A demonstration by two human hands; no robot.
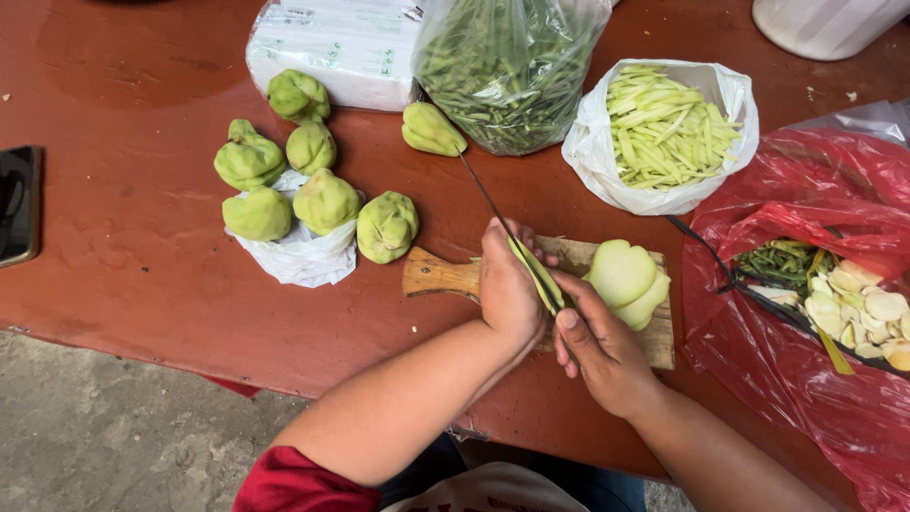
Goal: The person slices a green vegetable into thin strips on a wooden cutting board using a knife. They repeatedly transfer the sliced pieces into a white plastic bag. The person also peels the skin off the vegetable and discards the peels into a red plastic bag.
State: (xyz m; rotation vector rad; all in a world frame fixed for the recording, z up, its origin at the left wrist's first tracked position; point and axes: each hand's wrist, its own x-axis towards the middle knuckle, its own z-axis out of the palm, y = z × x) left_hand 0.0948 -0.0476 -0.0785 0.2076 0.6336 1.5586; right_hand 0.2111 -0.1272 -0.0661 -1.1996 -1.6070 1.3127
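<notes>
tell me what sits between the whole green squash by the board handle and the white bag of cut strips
In the head view, the knife blade crosses that stretch above the bare red table, running from the left hand toward another squash.

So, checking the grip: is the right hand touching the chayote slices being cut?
Touching. The head view shows the right hand with fingers pressed against the chayote slices on the cutting board.

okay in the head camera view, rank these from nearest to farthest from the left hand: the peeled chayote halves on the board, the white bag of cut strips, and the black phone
From the left hand:
1. Peeled chayote halves, just right of it on the cutting board.
2. White bag of cut strips, up and to the right, near the table's far side.
3. Black phone, at the far left edge.
</notes>
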